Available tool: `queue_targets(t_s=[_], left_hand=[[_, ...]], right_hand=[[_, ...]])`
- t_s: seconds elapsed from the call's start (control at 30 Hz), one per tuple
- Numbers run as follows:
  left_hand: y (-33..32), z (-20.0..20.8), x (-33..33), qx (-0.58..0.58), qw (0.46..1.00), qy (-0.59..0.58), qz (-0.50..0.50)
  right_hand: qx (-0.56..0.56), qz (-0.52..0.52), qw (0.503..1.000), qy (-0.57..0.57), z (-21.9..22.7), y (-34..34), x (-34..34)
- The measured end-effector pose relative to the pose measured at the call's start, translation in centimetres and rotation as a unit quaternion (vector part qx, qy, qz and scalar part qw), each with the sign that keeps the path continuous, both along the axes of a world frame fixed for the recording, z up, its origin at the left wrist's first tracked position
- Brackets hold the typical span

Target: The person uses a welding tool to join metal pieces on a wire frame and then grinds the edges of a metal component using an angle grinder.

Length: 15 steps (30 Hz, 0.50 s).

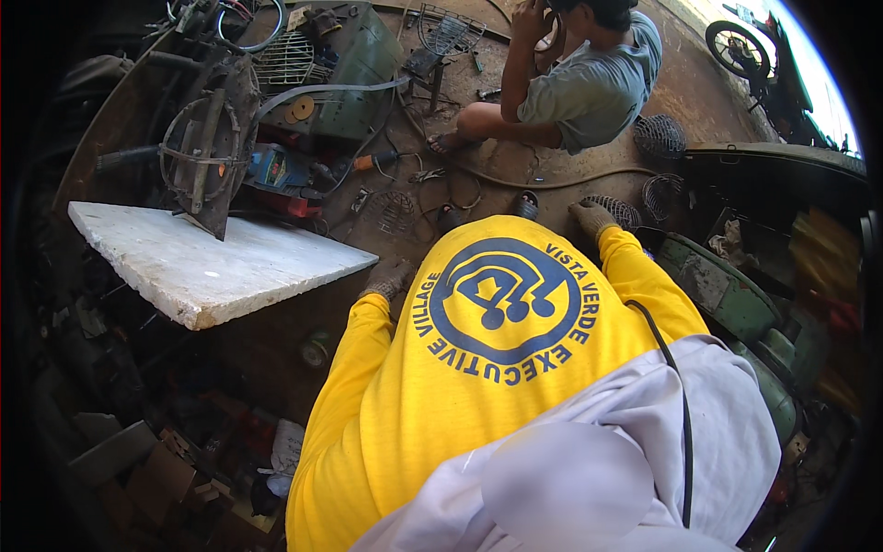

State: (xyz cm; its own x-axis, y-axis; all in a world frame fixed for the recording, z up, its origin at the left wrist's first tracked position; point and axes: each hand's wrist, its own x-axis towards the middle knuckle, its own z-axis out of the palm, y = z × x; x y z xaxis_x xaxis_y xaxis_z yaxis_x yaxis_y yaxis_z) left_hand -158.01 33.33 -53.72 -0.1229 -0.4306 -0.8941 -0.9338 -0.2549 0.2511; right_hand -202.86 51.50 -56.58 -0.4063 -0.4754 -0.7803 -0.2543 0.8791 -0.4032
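My left hand [389, 275], in a grey-brown work glove, is low beside my body, close to the right corner of a white slab [225, 262]. Its fingers are too dark to read. On the other side my right hand [591, 217], gloved the same way, is next to a rounded wire cage [614, 212]. Whether it touches the cage I cannot tell, and its finger shape is unclear. A second wire cage [663, 195] lies just beyond. Between my hands, my yellow shirt [510, 368] hides much of the ground.
Ahead sits another person [598, 83] with raised arms. A blue power tool [279, 168] and round wire frame [204, 155] are at left. A hose [561, 187] crosses the ground. Green metal casing [713, 281] stands at right, a motorcycle [750, 55] far right.
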Motion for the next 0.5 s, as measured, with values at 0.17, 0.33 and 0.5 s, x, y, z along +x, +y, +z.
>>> queue_targets(t_s=[0.17, 0.33, 0.5], left_hand=[[0.3, -0.8, 0.7, -0.035, 0.999, 0.039, 0.005], [0.4, -1.2, 1.6, -0.006, 0.999, 0.043, 0.014], [-0.7, 1.7, -0.5, -0.022, 1.0, 0.009, 0.01]], right_hand=[[-0.009, -0.013, 1.0, -0.026, 0.5, -0.3, 0.3], [-0.006, -0.058, 0.994, -0.089, -0.3, -0.6, 0.4], [-0.008, -0.124, 0.983, -0.132, -4.4, 0.6, -0.3]])
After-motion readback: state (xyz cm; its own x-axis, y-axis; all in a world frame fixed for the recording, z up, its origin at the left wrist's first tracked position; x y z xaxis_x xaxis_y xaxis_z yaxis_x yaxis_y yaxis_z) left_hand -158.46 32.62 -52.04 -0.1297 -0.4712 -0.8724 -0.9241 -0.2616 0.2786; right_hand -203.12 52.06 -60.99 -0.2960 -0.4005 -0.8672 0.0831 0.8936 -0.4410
